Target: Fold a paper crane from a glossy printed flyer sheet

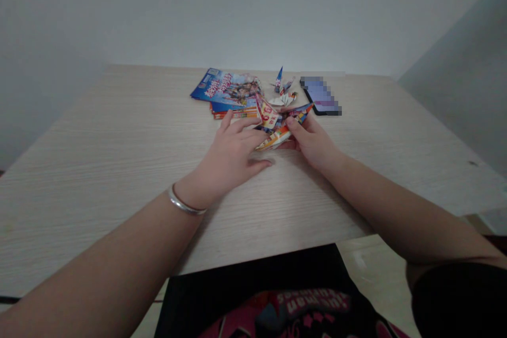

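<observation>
In the head view, the right hand [317,145] pinches a folded, brightly printed paper [277,137] between thumb and fingers, above the near-middle of the wood-grain table [119,132]. The left hand [233,150] is spread at its left end, thumb free; whether those fingers press on it cannot be told. Just behind lie a stack of printed leaflets [225,90], a paper crane [279,83] and a smartphone [319,95]. A hard tug from either side could tear the paper or spoil its creases; a loose right pinch could let its layers spring open; and a forward push could knock the crane.
</observation>
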Motion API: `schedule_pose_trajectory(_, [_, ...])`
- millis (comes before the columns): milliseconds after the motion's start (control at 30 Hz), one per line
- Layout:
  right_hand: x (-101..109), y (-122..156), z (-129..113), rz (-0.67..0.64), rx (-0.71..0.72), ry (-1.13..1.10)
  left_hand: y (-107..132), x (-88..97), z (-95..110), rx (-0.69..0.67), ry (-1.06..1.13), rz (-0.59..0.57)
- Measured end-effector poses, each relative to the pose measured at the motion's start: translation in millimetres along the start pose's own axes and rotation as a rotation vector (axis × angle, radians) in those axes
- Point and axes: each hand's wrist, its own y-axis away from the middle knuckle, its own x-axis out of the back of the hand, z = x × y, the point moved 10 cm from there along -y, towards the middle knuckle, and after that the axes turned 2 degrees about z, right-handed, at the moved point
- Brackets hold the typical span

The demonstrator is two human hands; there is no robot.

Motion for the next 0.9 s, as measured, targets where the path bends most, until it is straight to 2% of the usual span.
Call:
schedule_pose_trajectory(200, [-0.7, -1.5, 4.7, -0.038, -0.01, -0.004, -3.7, 2.0, 12.0, -0.059, -0.105, -0.055])
schedule_pose_trajectory(400, [-1.4, -4.3, 5.4, -0.061, -0.016, 0.001, -2.9, -4.4, 20.7, -0.102, -0.204, -0.154])
schedule_pose_trajectory(533, [5.5, -8.2, 14.1, -0.034, -0.063, 0.014, -3.0, -5.6, 24.8, -0.117, -0.195, -0.151])
schedule_pose_trajectory(633, [13.7, -10.8, 20.8, -0.005, -0.094, 0.053, -2.7, -13.4, 21.8, -0.089, -0.191, -0.23])
schedule_pose_trajectory(767, [20.0, -11.9, 14.6, -0.002, -0.04, 0.228, -0.9, -21.3, 24.4, -0.125, -0.077, -0.325])
schedule_pose_trajectory(900, [14.9, -11.2, 4.9, -0.067, 0.045, 0.482, -0.1, -21.8, 22.0, -0.095, -0.047, -0.366])
